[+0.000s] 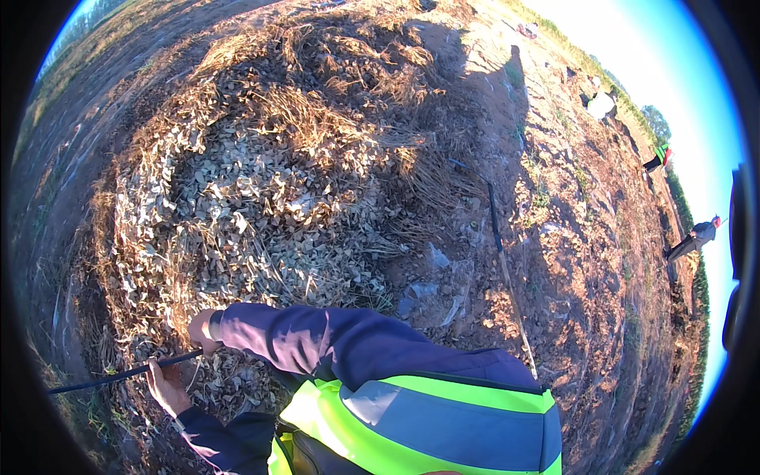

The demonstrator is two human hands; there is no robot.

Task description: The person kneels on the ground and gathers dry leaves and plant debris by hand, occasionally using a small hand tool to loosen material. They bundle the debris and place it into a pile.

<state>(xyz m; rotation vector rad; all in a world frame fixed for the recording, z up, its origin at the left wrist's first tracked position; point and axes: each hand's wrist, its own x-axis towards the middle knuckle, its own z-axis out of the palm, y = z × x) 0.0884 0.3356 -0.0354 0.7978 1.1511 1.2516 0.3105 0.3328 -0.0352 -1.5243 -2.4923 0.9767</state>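
Note:
A thin dark rod or hose (119,377) runs in from the left edge to my hands. My right hand (205,332), in a purple sleeve, is closed around its inner end. Just below, my left hand (168,389) has its fingers about the same dark length; part of the grip is hidden. Beneath and beyond both hands spreads a big heap of dry, leafy plants (255,196), with straw-coloured stems towards its far side. What lies beyond the rod's end at my right hand cannot be seen.
A long narrow strip or pole (496,225), dark then pale, lies on the soil right of the heap. Scraps of clear plastic film (439,256) lie beside it. Several people are farther off at the right, one standing person (694,237) in a red hat. Dry plants cover rows there.

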